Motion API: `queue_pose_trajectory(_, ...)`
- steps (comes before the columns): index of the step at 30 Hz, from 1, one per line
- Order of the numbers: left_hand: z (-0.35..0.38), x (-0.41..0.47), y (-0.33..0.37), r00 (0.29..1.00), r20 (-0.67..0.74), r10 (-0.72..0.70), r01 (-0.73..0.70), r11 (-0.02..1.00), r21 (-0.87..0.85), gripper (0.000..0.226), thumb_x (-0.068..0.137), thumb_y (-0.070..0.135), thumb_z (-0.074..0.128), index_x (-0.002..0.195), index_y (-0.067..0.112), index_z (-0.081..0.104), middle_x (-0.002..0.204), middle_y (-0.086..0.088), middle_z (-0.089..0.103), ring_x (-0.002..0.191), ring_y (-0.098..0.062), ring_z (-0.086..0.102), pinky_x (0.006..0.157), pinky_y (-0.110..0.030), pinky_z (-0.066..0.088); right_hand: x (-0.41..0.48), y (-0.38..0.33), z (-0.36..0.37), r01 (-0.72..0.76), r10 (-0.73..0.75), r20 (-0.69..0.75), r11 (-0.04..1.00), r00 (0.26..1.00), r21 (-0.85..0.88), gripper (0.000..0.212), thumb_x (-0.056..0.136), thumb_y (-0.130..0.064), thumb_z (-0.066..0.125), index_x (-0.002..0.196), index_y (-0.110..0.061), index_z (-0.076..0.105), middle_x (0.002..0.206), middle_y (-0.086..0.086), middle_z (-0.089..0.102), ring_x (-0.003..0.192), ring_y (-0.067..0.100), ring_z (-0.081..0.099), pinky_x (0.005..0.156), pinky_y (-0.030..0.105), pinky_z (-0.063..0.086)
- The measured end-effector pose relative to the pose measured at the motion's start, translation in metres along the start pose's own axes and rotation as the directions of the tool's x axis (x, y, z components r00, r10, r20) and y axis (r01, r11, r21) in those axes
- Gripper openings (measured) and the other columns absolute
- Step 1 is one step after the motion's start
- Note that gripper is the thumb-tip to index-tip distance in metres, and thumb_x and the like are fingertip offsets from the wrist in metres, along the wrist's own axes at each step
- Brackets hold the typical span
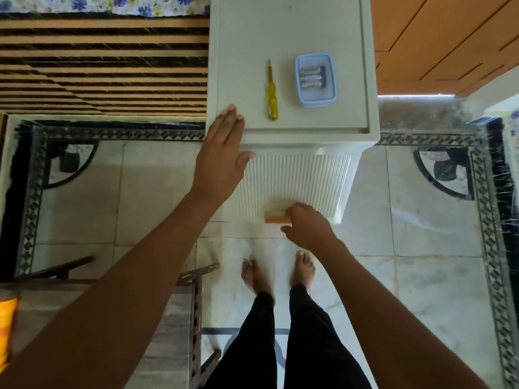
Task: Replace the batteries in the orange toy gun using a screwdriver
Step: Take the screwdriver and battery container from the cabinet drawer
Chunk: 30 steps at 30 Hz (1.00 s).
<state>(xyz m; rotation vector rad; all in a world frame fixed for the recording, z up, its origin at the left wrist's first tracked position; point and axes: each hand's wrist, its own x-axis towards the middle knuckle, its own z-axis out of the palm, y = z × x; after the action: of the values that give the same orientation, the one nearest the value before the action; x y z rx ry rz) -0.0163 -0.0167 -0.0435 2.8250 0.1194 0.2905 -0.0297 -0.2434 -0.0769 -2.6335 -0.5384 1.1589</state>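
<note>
Both forearms [126, 276] are reaching forward. The right hand [307, 226] is curling around one end of a blurred orange object [275, 216], presumably the toy gun, low in front of the white cabinet [309, 29]. Held only by that end, it may be at risk of slipping. The left hand [224, 153], fingers straight, is pressing flat on the cabinet's corner, near the yellow screwdriver [271, 94] and the boxed batteries [312, 77].

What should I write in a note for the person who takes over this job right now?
Hands: the left hand is open, fingers straight, at the front left corner of the white cabinet. The right hand grips the orange toy gun, mostly hidden, low in front of the cabinet.
Things: the screwdriver lies on the cabinet top; the batteries lie in the blue box beside it.
Done: nothing visible yet.
Left: unscrew the cover, swap batteries, close.
</note>
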Motion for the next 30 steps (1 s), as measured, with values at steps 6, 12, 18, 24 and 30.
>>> queue_pose_trajectory(6, 0.011, 0.002, -0.005, 0.992, -0.116, 0.053, -0.023, 0.969, 0.246, 0.077, 0.085, 0.019, 0.084, 0.151, 0.000, 0.050, 0.160, -0.018, 0.047, 0.147, -0.032, 0.046, 0.125, -0.036, 0.031, 0.101, 0.006, -0.016, 0.010, -0.004, -0.095, 0.998, 0.995, 0.063, 0.049, 0.092, -0.020, 0.071, 0.137, -0.007, 0.061, 0.137, 0.015, 0.065, 0.128, 0.035, 0.061, 0.107, 0.046, 0.053)
queue_pose_trajectory(12, 0.022, 0.002, -0.006, 0.978, -0.201, 0.060, -0.009, 0.970, 0.243, 0.074, 0.085, 0.013, 0.082, 0.151, 0.000, 0.050, 0.159, -0.018, 0.048, 0.146, -0.032, 0.047, 0.126, -0.034, 0.030, 0.122, 0.006, -0.010, -0.022, 0.033, -0.236, 0.998, 0.971, 0.052, 0.039, 0.090, -0.023, 0.071, 0.126, -0.008, 0.070, 0.120, 0.015, 0.072, 0.116, 0.037, 0.066, 0.097, 0.045, 0.058)
queue_pose_trajectory(18, 0.015, 0.003, -0.003, 0.985, -0.165, 0.044, -0.010, 0.980, 0.201, 0.076, 0.085, 0.012, 0.083, 0.152, 0.000, 0.048, 0.160, -0.018, 0.047, 0.147, -0.032, 0.047, 0.124, -0.039, 0.036, 0.089, 0.012, -0.010, 0.089, -0.007, -0.325, 0.967, 0.946, 0.239, 0.036, 0.094, -0.015, 0.070, 0.128, -0.005, 0.071, 0.126, 0.012, 0.074, 0.121, 0.031, 0.067, 0.104, 0.046, 0.055)
queue_pose_trajectory(24, 0.001, 0.003, 0.004, 0.998, -0.060, -0.030, 0.034, 0.997, 0.069, 0.081, 0.084, 0.017, 0.085, 0.153, 0.001, 0.047, 0.163, -0.016, 0.042, 0.149, -0.032, 0.043, 0.123, -0.044, 0.038, 0.038, -0.006, -0.049, 0.234, 0.179, -0.670, 0.847, 0.720, 0.478, 0.013, 0.088, -0.010, 0.061, 0.089, -0.010, 0.074, 0.086, 0.001, 0.077, 0.079, 0.013, 0.070, 0.073, 0.024, 0.054)
queue_pose_trajectory(30, 0.003, 0.003, 0.000, 0.998, -0.058, -0.040, 0.042, 0.998, 0.037, 0.075, 0.087, 0.018, 0.083, 0.152, 0.002, 0.049, 0.163, -0.014, 0.043, 0.149, -0.031, 0.043, 0.124, -0.043, 0.037, 0.040, 0.021, -0.049, -0.238, 0.633, -0.350, 0.656, 0.691, 0.716, 0.025, 0.088, -0.019, 0.064, 0.109, -0.005, 0.062, 0.106, 0.009, 0.069, 0.081, 0.017, 0.055, 0.071, 0.026, 0.045)
